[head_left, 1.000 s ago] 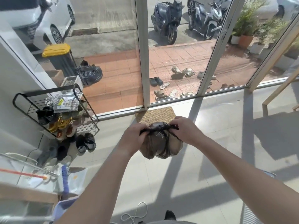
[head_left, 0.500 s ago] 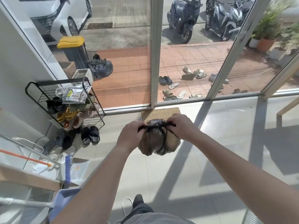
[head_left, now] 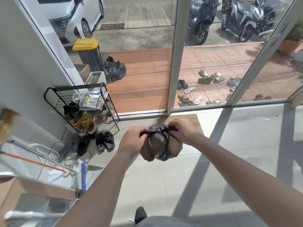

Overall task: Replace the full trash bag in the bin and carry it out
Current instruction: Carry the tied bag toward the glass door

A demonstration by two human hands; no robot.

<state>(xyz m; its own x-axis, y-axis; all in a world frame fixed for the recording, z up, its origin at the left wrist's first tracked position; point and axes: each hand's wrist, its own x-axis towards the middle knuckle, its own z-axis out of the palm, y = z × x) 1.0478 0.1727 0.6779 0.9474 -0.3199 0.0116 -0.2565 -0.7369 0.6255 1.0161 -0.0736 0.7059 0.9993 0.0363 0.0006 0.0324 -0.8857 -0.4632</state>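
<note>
A small full trash bag (head_left: 160, 146), dark and half see-through with brown contents, hangs in the air in front of me above the white floor. Its twisted black top is pulled out sideways between both hands. My left hand (head_left: 133, 140) grips the left end of the bag's top. My right hand (head_left: 182, 131) grips the right end, fingers curled over the knot. Outside the glass stands a grey bin with a yellow lid (head_left: 89, 53), and a tied black trash bag (head_left: 114, 71) lies beside it.
A glass wall with a white door frame post (head_left: 173, 63) is straight ahead, a woven doormat (head_left: 178, 119) at its foot. A black shoe rack (head_left: 82, 108) and loose shoes stand at the left, mop and broom handles (head_left: 32, 159) lower left. Sandals, scooters and a car are outside.
I have walked closer to the glass wall and the view has turned left. Both hands keep their grip on the bag's top, which stays pulled out between them.
</note>
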